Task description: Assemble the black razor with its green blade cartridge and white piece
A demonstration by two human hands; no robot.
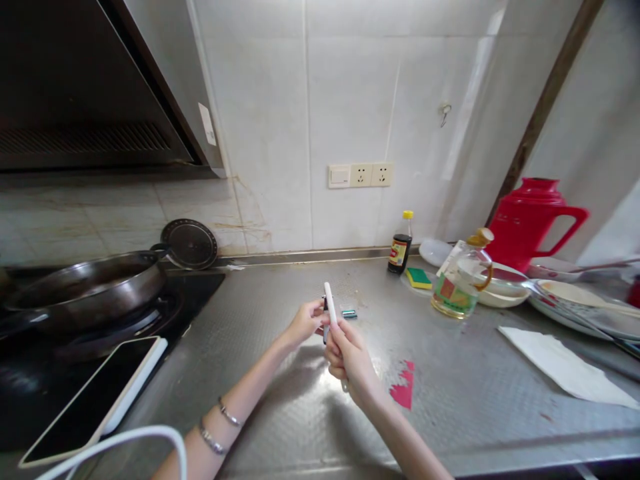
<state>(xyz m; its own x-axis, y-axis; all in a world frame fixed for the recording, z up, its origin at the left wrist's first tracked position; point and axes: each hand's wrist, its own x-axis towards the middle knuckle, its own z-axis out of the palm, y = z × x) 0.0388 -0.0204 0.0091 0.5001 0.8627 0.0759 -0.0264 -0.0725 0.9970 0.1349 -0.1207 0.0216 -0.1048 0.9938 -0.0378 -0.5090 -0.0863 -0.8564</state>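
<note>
My right hand (351, 359) is closed around a slim white object (330, 301), seen nearly edge-on and tilted upward over the counter; its exact kind does not show. My left hand (306, 321) meets it from the other side, fingers pinched at a dark, narrow piece (325, 308) just behind the white one. Whether the two pieces are joined I cannot tell. Just beyond my right hand, small green-and-silver batteries (349, 313) lie on the metal counter (280, 420).
A pan (95, 287) sits on the hob at left, with a phone (95, 400) and a white cable (150, 430) in front. Toward the right stand a sauce bottle (399, 250), a sponge (419, 279), an oil jug (456, 287), plates (565, 313) and a red flask (523, 223).
</note>
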